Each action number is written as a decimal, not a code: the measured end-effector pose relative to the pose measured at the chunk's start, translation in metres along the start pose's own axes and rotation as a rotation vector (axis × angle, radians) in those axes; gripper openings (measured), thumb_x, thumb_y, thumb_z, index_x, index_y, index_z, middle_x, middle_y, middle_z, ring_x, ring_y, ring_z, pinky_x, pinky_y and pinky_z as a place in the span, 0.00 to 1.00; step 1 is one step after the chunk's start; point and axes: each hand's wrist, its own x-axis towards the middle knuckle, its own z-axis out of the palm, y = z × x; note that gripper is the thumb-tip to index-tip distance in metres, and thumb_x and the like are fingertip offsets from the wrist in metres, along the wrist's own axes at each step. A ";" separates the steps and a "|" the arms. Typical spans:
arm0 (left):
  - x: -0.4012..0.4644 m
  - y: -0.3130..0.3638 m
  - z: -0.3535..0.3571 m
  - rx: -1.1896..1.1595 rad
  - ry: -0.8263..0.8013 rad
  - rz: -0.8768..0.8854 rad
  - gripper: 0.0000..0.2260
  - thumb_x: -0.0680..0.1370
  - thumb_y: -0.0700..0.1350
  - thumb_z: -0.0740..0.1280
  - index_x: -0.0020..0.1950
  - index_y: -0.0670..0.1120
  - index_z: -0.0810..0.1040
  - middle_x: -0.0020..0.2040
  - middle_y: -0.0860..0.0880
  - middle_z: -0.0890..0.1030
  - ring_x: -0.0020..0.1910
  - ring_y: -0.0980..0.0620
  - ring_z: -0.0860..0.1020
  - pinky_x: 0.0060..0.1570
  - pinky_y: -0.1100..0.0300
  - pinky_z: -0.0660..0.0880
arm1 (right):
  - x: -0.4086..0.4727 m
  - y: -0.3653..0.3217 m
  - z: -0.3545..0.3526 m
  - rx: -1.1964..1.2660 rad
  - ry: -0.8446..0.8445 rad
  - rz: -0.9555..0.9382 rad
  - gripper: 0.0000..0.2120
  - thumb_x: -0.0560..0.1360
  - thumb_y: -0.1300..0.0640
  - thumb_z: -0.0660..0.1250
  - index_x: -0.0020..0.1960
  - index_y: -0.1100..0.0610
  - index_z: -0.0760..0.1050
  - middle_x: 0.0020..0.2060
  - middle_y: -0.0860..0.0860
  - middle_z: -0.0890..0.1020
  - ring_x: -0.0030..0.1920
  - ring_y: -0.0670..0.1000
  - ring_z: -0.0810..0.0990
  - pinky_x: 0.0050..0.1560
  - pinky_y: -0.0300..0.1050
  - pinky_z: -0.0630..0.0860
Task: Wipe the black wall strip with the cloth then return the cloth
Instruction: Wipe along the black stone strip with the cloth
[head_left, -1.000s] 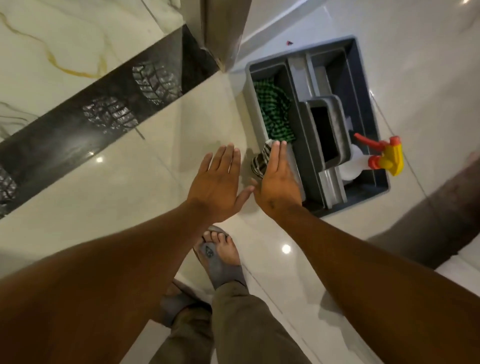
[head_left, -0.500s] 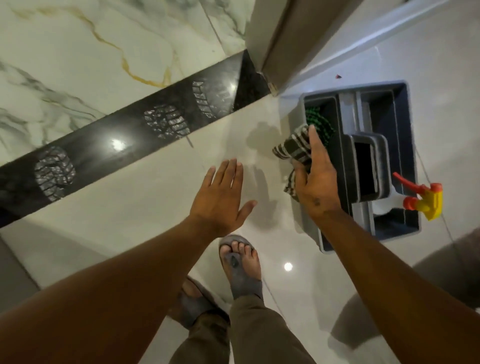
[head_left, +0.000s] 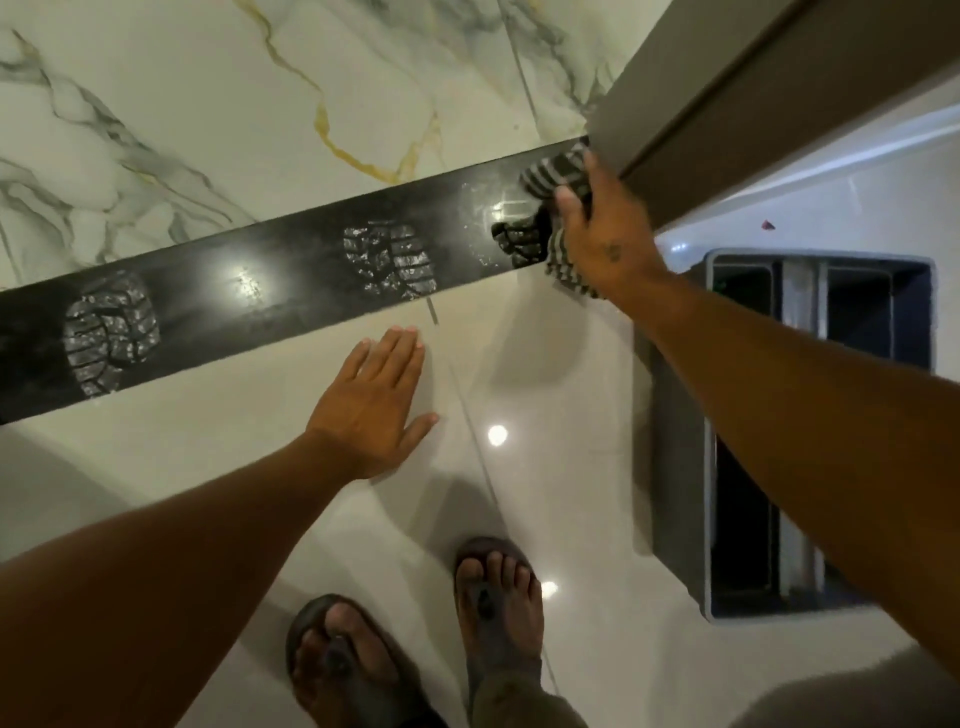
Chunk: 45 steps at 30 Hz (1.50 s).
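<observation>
The black wall strip (head_left: 270, 306) runs from lower left to upper right along the foot of the marble wall, with grey shoe-print marks on it. My right hand (head_left: 602, 234) presses a striped cloth (head_left: 553, 174) against the strip's right end, beside the door frame. The cloth bunches above and below my fingers. My left hand (head_left: 374, 400) hovers flat over the floor just below the strip, fingers apart and holding nothing.
A grey caddy (head_left: 680, 467) with dark compartments sits on the glossy floor at right, partly under my right forearm. A brown door frame (head_left: 727, 93) stands at the upper right. My sandalled feet (head_left: 493, 592) are at the bottom centre.
My right hand lifted the striped cloth out of the caddy and carried it up and left onto the strip's right end. The view shifted toward the wall; my left hand stayed open.
</observation>
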 end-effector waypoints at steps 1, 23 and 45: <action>-0.002 -0.007 0.009 0.011 0.031 0.013 0.40 0.81 0.69 0.39 0.85 0.43 0.38 0.87 0.41 0.42 0.86 0.42 0.40 0.84 0.44 0.40 | 0.006 0.001 0.014 -0.109 -0.070 -0.033 0.28 0.84 0.43 0.56 0.81 0.54 0.57 0.77 0.60 0.66 0.76 0.61 0.65 0.76 0.55 0.62; 0.003 -0.023 0.050 0.044 0.326 0.079 0.42 0.80 0.67 0.57 0.85 0.42 0.55 0.86 0.41 0.55 0.86 0.41 0.51 0.84 0.42 0.46 | 0.046 0.040 0.069 -0.501 -0.001 -0.318 0.36 0.82 0.36 0.49 0.82 0.56 0.53 0.82 0.60 0.53 0.82 0.62 0.49 0.81 0.61 0.47; 0.003 -0.024 0.049 0.044 0.354 0.089 0.43 0.78 0.66 0.59 0.85 0.41 0.56 0.86 0.41 0.55 0.85 0.40 0.53 0.84 0.41 0.47 | 0.056 -0.042 0.114 -0.456 -0.004 -0.325 0.31 0.84 0.42 0.45 0.80 0.59 0.57 0.80 0.60 0.59 0.81 0.60 0.53 0.81 0.60 0.48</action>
